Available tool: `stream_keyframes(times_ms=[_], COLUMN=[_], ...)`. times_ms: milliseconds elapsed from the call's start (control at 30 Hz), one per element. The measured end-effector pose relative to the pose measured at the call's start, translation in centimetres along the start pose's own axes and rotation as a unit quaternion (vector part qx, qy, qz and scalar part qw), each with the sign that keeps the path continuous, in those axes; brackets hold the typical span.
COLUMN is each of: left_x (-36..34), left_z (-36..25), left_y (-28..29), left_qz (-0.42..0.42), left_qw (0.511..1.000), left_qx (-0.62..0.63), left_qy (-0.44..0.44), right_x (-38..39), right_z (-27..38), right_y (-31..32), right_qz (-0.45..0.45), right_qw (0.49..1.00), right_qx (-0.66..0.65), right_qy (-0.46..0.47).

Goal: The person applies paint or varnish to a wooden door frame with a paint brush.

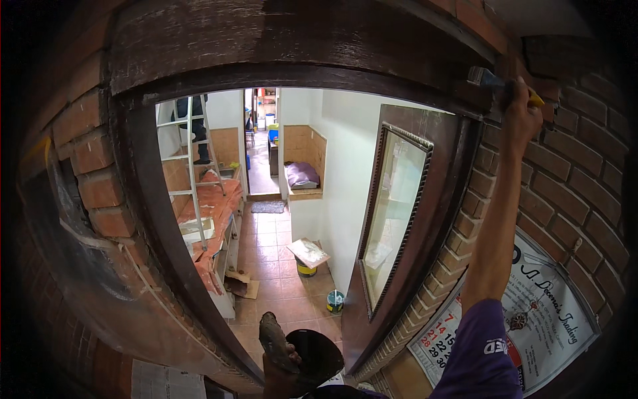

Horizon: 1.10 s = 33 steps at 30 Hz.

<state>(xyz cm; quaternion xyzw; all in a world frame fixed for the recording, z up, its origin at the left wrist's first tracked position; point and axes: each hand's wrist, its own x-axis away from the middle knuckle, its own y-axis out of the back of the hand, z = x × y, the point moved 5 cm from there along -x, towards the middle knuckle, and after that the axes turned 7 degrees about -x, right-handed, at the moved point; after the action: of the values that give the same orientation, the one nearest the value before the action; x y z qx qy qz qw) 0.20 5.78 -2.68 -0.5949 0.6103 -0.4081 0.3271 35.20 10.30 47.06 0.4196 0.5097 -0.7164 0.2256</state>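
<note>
My right arm is raised to the upper right, and my right hand (pixel 520 118) is closed round a paintbrush (pixel 490 81) with a bit of yellow showing at its handle. The bristles are at the right end of the dark brown wooden lintel (pixel 299 50); I cannot tell if they touch it. Part of the lintel looks dark and glossy, the left part duller and streaked. Low in the middle, my left hand (pixel 280 351), stained brown, is closed on the rim of a dark round paint container (pixel 322 359). Its contents are too dark to make out.
A brown door (pixel 359 292) with a glass pane stands open on the right. Beyond the doorway are a ladder (pixel 194 173) with a person on it, a covered counter (pixel 212 199) and paint cans (pixel 335 301) on the tiled floor. A calendar (pixel 545 299) hangs on the right brick wall.
</note>
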Motion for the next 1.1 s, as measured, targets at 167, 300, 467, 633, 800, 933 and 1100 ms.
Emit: stream_keyframes(times_ms=[167,300,467,633,800,933,1100], left_x=[-0.2,-0.3,-0.3,-0.3,-0.3,-0.5,-0.7], left_z=[0.3,0.9,1.1,1.2,1.4,1.1,0.9], left_y=[-1.1,-0.8,-0.4,-0.6,0.6,0.4,-0.3], left_qz=[0.015,0.004,-0.008,0.032,0.024,0.053,0.079], left_qw=[0.999,0.996,0.995,0.992,0.995,0.992,0.99], left_qx=[0.046,0.075,0.09,0.105,0.077,0.097,0.101], left_qy=[0.024,0.04,0.043,0.059,0.065,0.064,0.066], right_x=[-0.4,3.0,1.2,-2.0,5.2,14.0,25.6], right_z=[1.7,3.9,3.7,-0.2,3.6,0.8,-3.3], right_y=[-1.5,-6.1,-5.4,0.9,4.8,6.3,9.1], right_qz=[0.019,0.146,0.144,0.07,0.031,0.045,0.065], right_qw=[0.96,0.966,0.986,0.997,0.991,0.959,0.892], right_qx=[0.19,0.104,-0.081,-0.011,-0.118,-0.168,-0.121], right_qy=[0.206,0.184,0.012,-0.04,-0.052,-0.226,-0.43])
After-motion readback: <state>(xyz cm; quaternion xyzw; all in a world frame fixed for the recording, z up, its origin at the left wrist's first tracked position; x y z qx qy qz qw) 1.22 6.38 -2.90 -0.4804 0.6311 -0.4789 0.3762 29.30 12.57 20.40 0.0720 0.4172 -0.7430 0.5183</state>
